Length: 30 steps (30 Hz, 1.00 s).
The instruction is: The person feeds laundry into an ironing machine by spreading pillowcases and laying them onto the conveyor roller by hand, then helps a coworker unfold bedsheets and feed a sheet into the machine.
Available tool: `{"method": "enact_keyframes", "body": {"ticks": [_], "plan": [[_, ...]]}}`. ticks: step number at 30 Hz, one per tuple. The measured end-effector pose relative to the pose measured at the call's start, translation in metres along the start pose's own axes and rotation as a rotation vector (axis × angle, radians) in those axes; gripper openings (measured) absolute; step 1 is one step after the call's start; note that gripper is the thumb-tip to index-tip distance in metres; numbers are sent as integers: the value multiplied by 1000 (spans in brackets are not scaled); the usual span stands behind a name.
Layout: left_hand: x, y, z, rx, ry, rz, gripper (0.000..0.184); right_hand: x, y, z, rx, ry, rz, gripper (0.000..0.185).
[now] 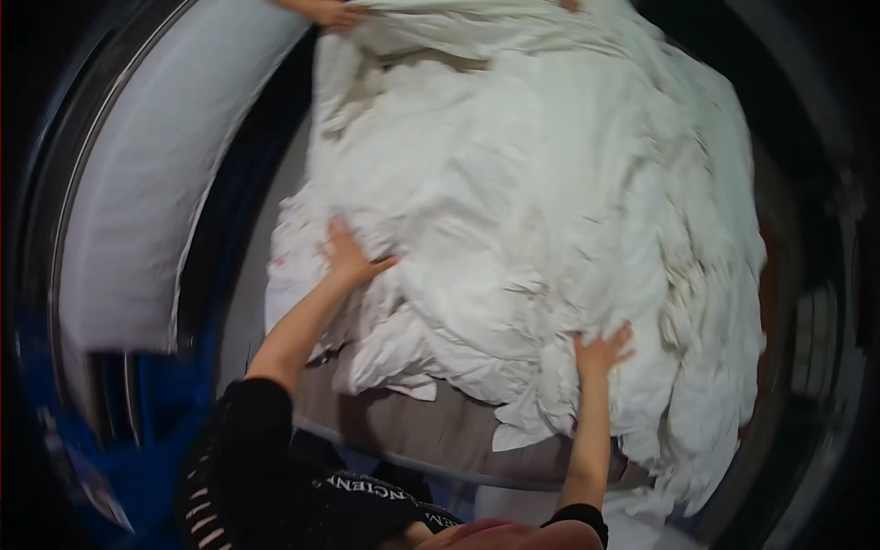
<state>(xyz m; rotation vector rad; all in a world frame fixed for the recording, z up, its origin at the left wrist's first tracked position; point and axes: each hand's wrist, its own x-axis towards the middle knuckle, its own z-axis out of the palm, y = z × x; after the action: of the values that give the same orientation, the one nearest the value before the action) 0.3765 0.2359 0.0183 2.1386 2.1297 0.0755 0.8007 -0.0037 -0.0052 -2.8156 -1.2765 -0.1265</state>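
Note:
A large heap of white cloth [513,202] lies rumpled over a grey-brown table. On its left part rests my left hand [350,258], fingers spread and the thumb pointing right. Lower down and to the right, my right hand [603,352] lies on the cloth near its front edge, its fingers also apart. Neither hand has cloth closed inside it. Folds and bunched edges of the cloth hang toward the table's front and right sides.
The table's edge [412,458] curves in front of me. At the far side a co-worker's hand [337,15] touches the cloth at the top left. A white fabric-covered surface [137,202] stands at the left, with blue material below it.

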Motion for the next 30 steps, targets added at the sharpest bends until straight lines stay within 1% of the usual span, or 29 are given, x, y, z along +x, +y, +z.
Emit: {"method": "enact_keyframes", "body": {"ticks": [3, 5, 6, 7, 9, 11, 12, 13, 14, 15, 16, 17, 18, 19, 20, 21, 22, 23, 24, 25, 26, 27, 28, 29, 30], "plan": [[-3, -7, 1, -43, -62, 3, 139, 1, 12, -4, -68, -135, 24, 75], [3, -7, -3, -87, -116, 39, 139, -2, 7, -16, 16, -185, 89, 75], [3, -8, -3, -112, -152, 48, 140, -8, -7, -24, 84, -122, 151, 69], [2, -12, -4, -137, -187, 58, 140, -24, -23, -25, 83, -115, 123, 69], [-10, -26, -30, -229, -237, 194, 133, -74, -65, -22, 378, 324, -210, 63], [7, -66, -19, -690, -252, 461, 107, -150, -129, -54, 451, 234, -442, 58], [-2, -90, -36, -913, -209, 436, 93, -202, -154, -70, 473, 147, -438, 58], [-14, -121, -53, -1134, -158, 407, 79, -246, -179, -79, 493, 60, -433, 58], [-19, -163, -53, -1073, 224, 387, 59, -279, -200, -76, 505, -54, -413, 57], [-23, -212, -57, -1102, 292, 412, 56, -320, -216, -75, 507, -153, -344, 56], [-29, -272, -60, -1132, 360, 434, 53, -357, -236, -68, 560, -154, -314, 57], [-42, -336, -66, -1033, 382, 375, 46, -386, -260, -56, 614, -153, -285, 57], [-56, -400, -57, -1221, 177, 160, 41, -404, -290, -39, 611, -139, -323, 59], [-68, -467, -33, -1267, 52, 3, 36, -420, -316, -20, 592, -145, -369, 61], [-87, -539, -7, -1142, 61, 33, 31, -426, -347, -6, 574, -153, -414, 63], [-115, -584, -24, -884, -11, -178, 28, -425, -387, -9, 464, -258, -481, 66], [-136, -636, -11, -834, 161, -94, 23, -421, -429, 2, 521, -160, -537, 73], [-165, -672, -13, -736, 130, -148, 22, -413, -458, 10, 449, -230, -535, 77], [-188, -714, 16, -856, 76, -220, 21, -401, -481, 22, 440, -243, -502, 80], [-215, -744, 29, -784, 30, -284, 22, -392, -501, 36, 438, -266, -484, 82], [-233, -750, 10, -628, 23, -254, 22, -389, -516, 44, 434, -247, -451, 82], [-248, -759, 13, -566, -116, -318, 22, -386, -528, 50, 382, -317, -316, 86], [-261, -762, 10, -644, -108, -347, 21, -384, -543, 57, 345, -394, -200, 90], [-271, -763, 8, -723, -101, -376, 20, -386, -549, 64, 356, -383, -188, 90], [-279, -764, 26, -851, -124, -375, 19, -391, -551, 70, 252, -391, -216, 93]]}}
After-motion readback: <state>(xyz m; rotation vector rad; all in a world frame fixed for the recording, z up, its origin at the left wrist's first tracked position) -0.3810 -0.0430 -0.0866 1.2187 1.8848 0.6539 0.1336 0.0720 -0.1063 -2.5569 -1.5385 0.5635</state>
